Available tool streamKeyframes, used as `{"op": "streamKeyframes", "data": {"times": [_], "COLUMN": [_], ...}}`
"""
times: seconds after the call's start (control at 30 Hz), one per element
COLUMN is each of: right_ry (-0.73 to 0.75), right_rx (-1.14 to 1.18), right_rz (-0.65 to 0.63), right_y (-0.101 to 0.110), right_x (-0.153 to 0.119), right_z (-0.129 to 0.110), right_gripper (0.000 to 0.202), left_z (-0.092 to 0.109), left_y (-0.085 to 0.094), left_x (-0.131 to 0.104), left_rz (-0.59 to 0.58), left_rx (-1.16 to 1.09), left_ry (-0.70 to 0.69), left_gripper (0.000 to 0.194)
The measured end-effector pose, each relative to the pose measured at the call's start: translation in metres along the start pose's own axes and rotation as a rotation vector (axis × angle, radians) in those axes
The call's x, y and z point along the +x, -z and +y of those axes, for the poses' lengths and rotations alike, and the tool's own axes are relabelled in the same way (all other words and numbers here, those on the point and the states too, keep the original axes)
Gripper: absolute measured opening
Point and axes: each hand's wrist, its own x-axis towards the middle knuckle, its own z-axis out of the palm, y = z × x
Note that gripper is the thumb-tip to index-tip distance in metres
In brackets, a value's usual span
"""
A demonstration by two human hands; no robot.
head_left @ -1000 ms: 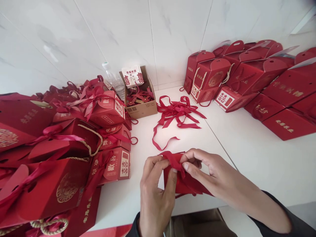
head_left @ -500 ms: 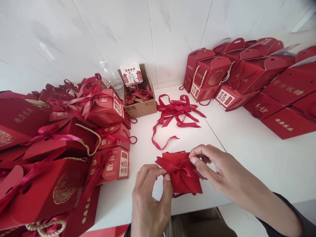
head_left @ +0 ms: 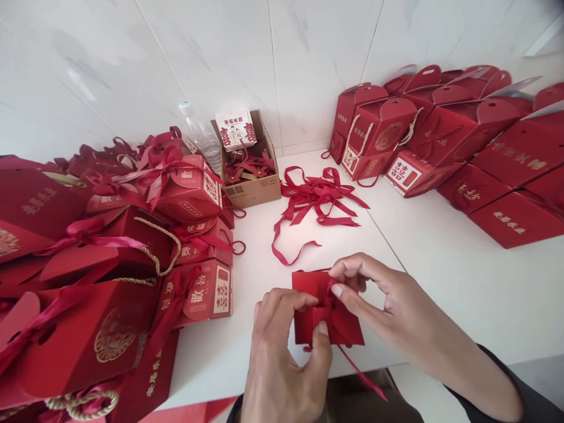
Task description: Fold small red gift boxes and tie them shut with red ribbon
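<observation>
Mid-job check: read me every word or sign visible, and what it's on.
"囍": white labels on the left boxes and right boxes; also the card.
"歡喜": left boxes.
"安居乐业": left boxes, right boxes.
Card heading, cardboard carton print, other gold lettering: too small or blurred.

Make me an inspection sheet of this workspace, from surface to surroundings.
Surface: white table, visible seam.
Work items: red box with red ribbon across its top.
Clutter: loose ribbons, open carton, plastic bottle.
Grippers: bare hands; left hand touching the ribbon, right hand pinching it.
Cables: nothing seen.
Surroundings: left box stack, many ribboned; right box stack; pale, grey-veined wall behind.
</observation>
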Motion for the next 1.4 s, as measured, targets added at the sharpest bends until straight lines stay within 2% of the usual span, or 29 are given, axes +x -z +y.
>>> {"op": "streamKeyframes", "data": {"times": [0.2, 0.33, 0.53, 0.67, 0.87, 1.07, 1.17, 1.27, 1.4], "right_ry": [-0.003, 0.001, -0.052, -0.048, -0.053, -0.063, -0.052, -0.075, -0.086], "right_rx": [0.0, -0.006, -0.03, -0.027, -0.017, 0.006, 0.016, 0.018, -0.018], "right_rz": [-0.013, 0.004, 0.016, 0.026, 0.053, 0.025, 0.049, 0.093, 0.092], "right_y": [0.001, 0.002, 0.003, 0.003, 0.005, 0.006, 0.007, 0.008, 0.007], "right_x": [0.0, 0.0, 0.001, 0.0, 0.001, 0.002, 0.001, -0.002, -0.003], "right_z": [0.001, 0.004, 0.013, 0.013, 0.012, 0.014, 0.015, 0.016, 0.015], "right_gripper": [0.009, 0.011, 0.015, 0.015, 0.017, 0.018, 0.024, 0.033, 0.038], "left_z": [0.007, 0.005, 0.003, 0.003, 0.003, 0.002, 0.004, 0.005, 0.003], "left_y": [-0.007, -0.007, -0.005, -0.004, -0.005, -0.003, -0.001, 0.001, 0.0], "left_x": [-0.005, -0.005, -0.011, -0.012, -0.01, -0.011, -0.011, -0.008, 0.001], "left_rz": [0.081, 0.076, 0.087, 0.084, 0.08, 0.08, 0.091, 0.102, 0.02], "left_rx": [0.039, 0.041, 0.07, 0.068, 0.049, 0.032, 0.025, 0.026, 0.078], "left_ry": [0.069, 0.063, 0.094, 0.143, 0.147, 0.21, 0.186, 0.135, -0.002], "left_gripper": [0.002, 0.015, 0.015, 0.015, 0.014, 0.012, 0.003, 0.01, 0.016]}}
